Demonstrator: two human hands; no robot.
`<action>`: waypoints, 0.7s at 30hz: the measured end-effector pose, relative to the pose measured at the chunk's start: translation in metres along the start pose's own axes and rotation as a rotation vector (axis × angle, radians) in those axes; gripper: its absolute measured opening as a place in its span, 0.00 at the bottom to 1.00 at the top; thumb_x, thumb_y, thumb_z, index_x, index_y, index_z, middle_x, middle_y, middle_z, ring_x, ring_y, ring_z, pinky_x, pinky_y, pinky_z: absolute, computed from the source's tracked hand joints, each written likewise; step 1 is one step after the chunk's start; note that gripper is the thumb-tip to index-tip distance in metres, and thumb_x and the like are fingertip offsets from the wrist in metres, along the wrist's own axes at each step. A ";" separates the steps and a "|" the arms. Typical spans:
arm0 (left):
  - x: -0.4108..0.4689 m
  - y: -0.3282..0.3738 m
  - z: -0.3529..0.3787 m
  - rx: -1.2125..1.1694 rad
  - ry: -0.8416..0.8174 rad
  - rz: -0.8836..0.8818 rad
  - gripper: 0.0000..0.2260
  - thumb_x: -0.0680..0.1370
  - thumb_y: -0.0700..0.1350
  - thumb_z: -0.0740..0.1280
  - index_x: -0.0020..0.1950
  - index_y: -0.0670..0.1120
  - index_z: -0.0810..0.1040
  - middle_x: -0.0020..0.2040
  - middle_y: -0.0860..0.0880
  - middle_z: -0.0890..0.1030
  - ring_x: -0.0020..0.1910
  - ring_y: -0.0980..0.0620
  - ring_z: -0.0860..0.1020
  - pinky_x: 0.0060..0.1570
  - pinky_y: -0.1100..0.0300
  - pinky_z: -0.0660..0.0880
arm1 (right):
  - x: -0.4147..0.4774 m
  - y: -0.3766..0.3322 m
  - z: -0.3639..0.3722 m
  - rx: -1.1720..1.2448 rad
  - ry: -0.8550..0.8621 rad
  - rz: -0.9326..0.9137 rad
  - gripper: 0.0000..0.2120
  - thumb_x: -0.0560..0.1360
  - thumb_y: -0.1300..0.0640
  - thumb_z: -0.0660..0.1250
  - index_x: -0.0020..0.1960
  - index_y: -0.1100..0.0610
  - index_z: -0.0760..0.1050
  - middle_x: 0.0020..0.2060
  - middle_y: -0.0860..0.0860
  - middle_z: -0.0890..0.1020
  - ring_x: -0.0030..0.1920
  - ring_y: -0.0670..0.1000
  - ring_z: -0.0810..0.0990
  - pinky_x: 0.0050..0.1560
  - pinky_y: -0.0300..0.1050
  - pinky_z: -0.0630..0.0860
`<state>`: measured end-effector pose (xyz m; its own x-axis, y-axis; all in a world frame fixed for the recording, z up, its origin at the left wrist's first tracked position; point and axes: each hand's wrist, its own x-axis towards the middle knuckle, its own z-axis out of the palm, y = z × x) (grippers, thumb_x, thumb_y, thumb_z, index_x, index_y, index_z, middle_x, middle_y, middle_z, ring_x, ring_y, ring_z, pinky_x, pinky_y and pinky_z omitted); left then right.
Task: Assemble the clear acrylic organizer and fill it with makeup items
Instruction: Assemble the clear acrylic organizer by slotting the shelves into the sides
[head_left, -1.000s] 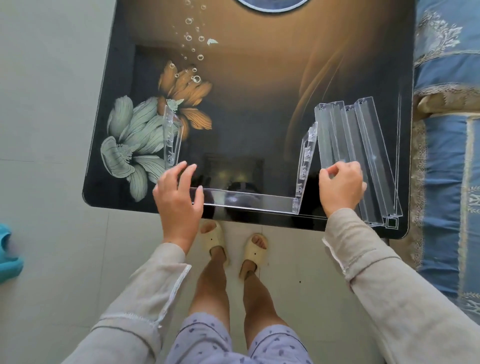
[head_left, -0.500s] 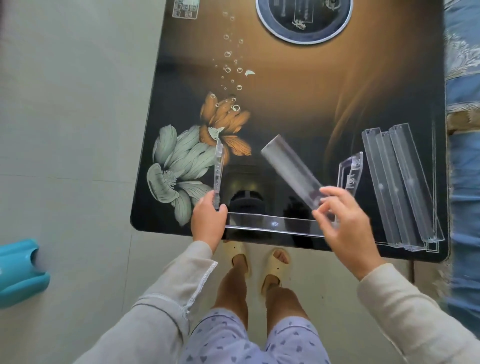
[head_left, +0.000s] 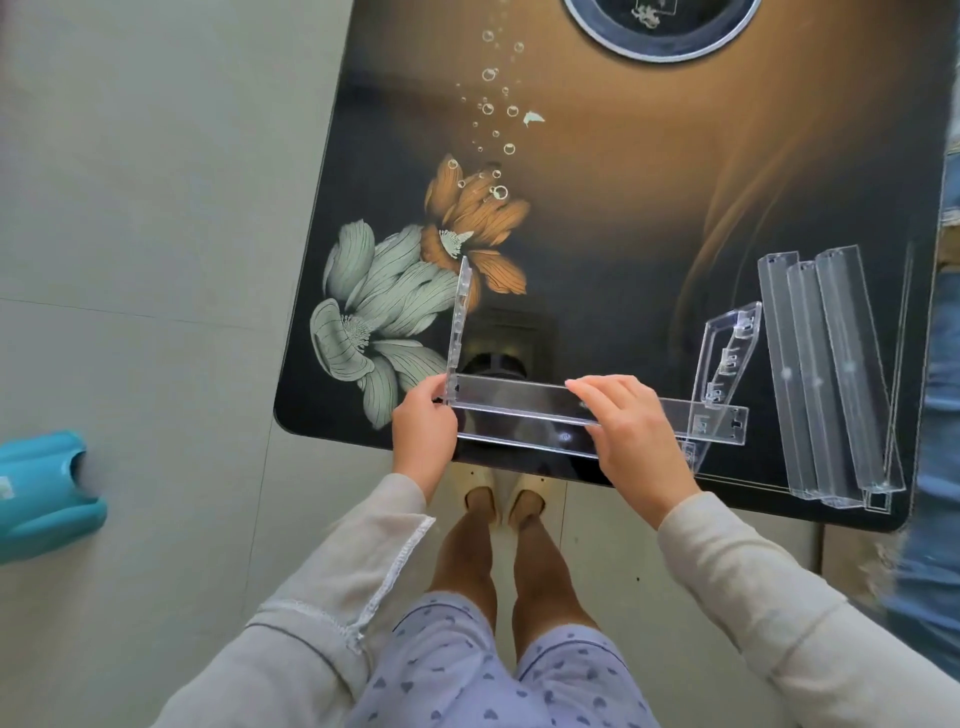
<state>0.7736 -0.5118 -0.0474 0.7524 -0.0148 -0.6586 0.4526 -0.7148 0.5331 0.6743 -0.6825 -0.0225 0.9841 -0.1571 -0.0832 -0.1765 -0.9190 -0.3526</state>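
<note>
Left hand (head_left: 423, 431) pinches the strip (head_left: 519, 401) at its left end, against the upright left panel (head_left: 460, 322). Right hand (head_left: 631, 436) grips the strip mid-length, fingers curled over it. Strip lies along the near edge of the counter (head_left: 623, 208). Right panel (head_left: 732, 358) tilted. Spare strips (head_left: 831, 374) right.

Soft daylight; glossy table (head_left: 597, 218) mirrors the person; wide-angle bending at edges; right edge blurred.

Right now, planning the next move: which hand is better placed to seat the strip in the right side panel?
Right, probably. The right hand grips the clear strip nearest the right side panel; the left hand holds its far end at the left side panel.
</note>
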 end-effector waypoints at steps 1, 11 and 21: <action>0.000 0.000 0.000 -0.009 -0.001 0.005 0.19 0.77 0.33 0.55 0.65 0.44 0.75 0.60 0.43 0.80 0.59 0.43 0.76 0.61 0.53 0.73 | 0.001 -0.001 0.002 0.009 -0.005 0.001 0.25 0.57 0.74 0.77 0.53 0.65 0.80 0.46 0.57 0.84 0.46 0.59 0.83 0.50 0.50 0.79; 0.001 0.001 -0.005 -0.002 -0.027 0.086 0.15 0.78 0.36 0.56 0.57 0.45 0.79 0.44 0.50 0.80 0.37 0.55 0.75 0.33 0.68 0.68 | 0.008 0.002 0.014 0.089 -0.098 0.056 0.21 0.63 0.73 0.74 0.56 0.66 0.78 0.50 0.60 0.83 0.50 0.62 0.81 0.53 0.54 0.77; 0.000 0.002 -0.005 0.018 -0.033 0.082 0.15 0.79 0.37 0.56 0.62 0.44 0.77 0.46 0.47 0.81 0.37 0.54 0.75 0.31 0.72 0.67 | 0.007 0.003 0.017 0.113 -0.111 0.071 0.21 0.64 0.71 0.74 0.56 0.65 0.78 0.50 0.60 0.83 0.51 0.62 0.80 0.54 0.53 0.77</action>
<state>0.7770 -0.5099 -0.0430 0.7700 -0.0964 -0.6307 0.3817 -0.7225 0.5765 0.6807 -0.6806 -0.0398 0.9618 -0.1734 -0.2120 -0.2528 -0.8594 -0.4443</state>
